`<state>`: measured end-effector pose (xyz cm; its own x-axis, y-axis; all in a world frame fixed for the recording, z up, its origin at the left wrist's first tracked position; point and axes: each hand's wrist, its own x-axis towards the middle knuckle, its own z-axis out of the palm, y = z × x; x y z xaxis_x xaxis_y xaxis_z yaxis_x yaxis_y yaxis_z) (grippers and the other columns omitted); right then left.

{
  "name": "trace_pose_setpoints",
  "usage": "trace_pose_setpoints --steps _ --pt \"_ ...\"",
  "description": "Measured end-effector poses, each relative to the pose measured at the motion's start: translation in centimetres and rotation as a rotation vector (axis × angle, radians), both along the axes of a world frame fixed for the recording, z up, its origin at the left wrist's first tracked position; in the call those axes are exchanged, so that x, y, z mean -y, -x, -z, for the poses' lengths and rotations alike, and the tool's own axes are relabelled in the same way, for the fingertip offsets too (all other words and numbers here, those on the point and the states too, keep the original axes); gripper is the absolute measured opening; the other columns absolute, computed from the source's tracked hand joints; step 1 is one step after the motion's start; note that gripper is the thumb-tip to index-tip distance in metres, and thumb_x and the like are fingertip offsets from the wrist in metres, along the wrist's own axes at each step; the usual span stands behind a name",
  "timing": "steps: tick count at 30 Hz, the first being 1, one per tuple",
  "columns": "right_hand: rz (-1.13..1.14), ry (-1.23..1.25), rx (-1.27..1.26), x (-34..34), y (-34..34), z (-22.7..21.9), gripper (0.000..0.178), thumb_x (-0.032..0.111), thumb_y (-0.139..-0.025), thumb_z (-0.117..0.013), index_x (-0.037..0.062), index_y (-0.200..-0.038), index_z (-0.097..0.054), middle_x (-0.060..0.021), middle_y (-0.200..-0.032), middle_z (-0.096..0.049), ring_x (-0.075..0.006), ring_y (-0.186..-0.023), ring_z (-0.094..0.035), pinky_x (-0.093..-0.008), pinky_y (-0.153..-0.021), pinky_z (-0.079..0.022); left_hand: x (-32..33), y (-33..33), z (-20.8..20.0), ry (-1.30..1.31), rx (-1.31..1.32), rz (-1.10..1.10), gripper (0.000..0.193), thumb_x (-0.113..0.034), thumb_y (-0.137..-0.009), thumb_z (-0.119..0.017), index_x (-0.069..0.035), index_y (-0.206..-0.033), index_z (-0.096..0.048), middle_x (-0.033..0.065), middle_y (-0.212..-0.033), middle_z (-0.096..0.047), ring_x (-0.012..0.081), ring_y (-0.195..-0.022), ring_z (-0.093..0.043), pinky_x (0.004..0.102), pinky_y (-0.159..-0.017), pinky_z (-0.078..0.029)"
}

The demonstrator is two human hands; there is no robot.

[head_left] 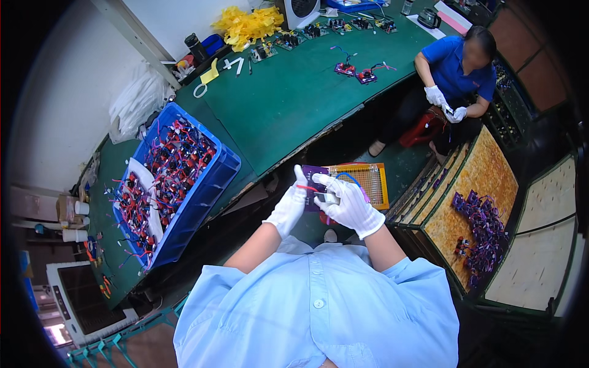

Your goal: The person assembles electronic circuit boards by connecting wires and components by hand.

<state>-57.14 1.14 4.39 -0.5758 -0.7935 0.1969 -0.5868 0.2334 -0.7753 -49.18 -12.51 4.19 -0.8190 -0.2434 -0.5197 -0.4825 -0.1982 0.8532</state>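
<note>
Both my hands wear white gloves and meet in front of my chest. My left hand [288, 207] grips a purple circuit board [316, 172] by its left side, thumb raised along the edge. A red wire [308, 188] crosses the lower part of the board toward my right hand [351, 207]. The fingers of that hand are closed at the board's right side, on its wires; a small pale piece shows between thumb and fingers, too small to name. A blue wire [350, 178] loops above the right hand. My palms hide part of the board.
A blue crate [230, 165] full of wired boards stands at left on the green table [264, 104]. Behind my hands is an orange-framed grille [385, 184]. At right, purple boards [478, 233] lie on stacked panels [457, 202]. A co-worker [460, 73] in blue sits far right, handling a small part.
</note>
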Motion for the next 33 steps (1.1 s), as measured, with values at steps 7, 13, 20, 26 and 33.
trace_pose_setpoints --steps 7,13,20,26,33 --pt "-0.042 -0.077 -0.143 0.4 -0.1 1.1 0.032 0.017 -0.075 -0.058 0.0085 -0.106 -0.054 -0.0129 -0.094 -0.06 -0.0307 -0.07 -0.057 -0.0357 -0.061 -0.046 2.4 -0.4 2.7 -0.075 -0.057 0.173 0.078 -0.066 -0.082 -0.014 -0.003 -0.12 -0.042 0.0097 -0.107 -0.053 0.0149 -0.096 -0.051 0.0277 -0.089 -0.038" --pt "-0.077 -0.076 -0.005 0.3 -0.8 2.0 0.03 0.027 -0.076 -0.06 0.0064 -0.096 -0.055 -0.0127 -0.091 -0.058 -0.0296 -0.077 -0.056 -0.0364 -0.069 -0.044 2.8 -0.9 4.4 -0.07 0.012 0.224 0.081 -0.065 -0.081 -0.012 -0.004 -0.134 -0.021 0.0167 -0.128 -0.037 0.0241 -0.116 -0.04 0.0308 -0.098 -0.029" --pt "0.007 0.029 -0.305 -0.6 -1.0 3.3 0.025 0.029 -0.078 -0.059 0.0048 -0.074 -0.054 -0.0089 -0.068 -0.051 -0.0276 -0.061 -0.052 -0.0358 -0.054 -0.041 1.8 -0.6 2.3 0.976 -0.64 -0.001 0.067 -0.021 -0.078 -0.059 0.002 -0.131 -0.024 0.0244 -0.127 -0.036 0.0362 -0.117 -0.037 0.0364 -0.096 -0.032" --pt "0.139 0.038 -0.253 -1.6 -1.4 3.9 0.025 0.023 -0.079 -0.059 0.0049 -0.064 -0.049 -0.0091 -0.063 -0.048 -0.0269 -0.057 -0.049 -0.036 -0.051 -0.038 1.9 -0.8 -0.3 1.153 -0.836 0.178 0.058 0.002 -0.065 -0.061 -0.001 -0.12 -0.042 0.0217 -0.121 -0.043 0.0368 -0.107 -0.046 0.0405 -0.086 -0.042" --pt "0.065 0.099 -0.482 -2.7 -1.4 3.4 0.021 0.019 -0.076 -0.062 0.0065 -0.064 -0.05 -0.0088 -0.056 -0.045 -0.026 -0.054 -0.047 -0.0352 -0.048 -0.037 3.9 0.8 -2.5 1.393 -0.968 0.523 0.014 -0.017 -0.073 -0.063 -0.007 -0.081 -0.058 0.0041 -0.056 -0.055 0.0194 -0.049 -0.054 0.032 -0.055 -0.044"
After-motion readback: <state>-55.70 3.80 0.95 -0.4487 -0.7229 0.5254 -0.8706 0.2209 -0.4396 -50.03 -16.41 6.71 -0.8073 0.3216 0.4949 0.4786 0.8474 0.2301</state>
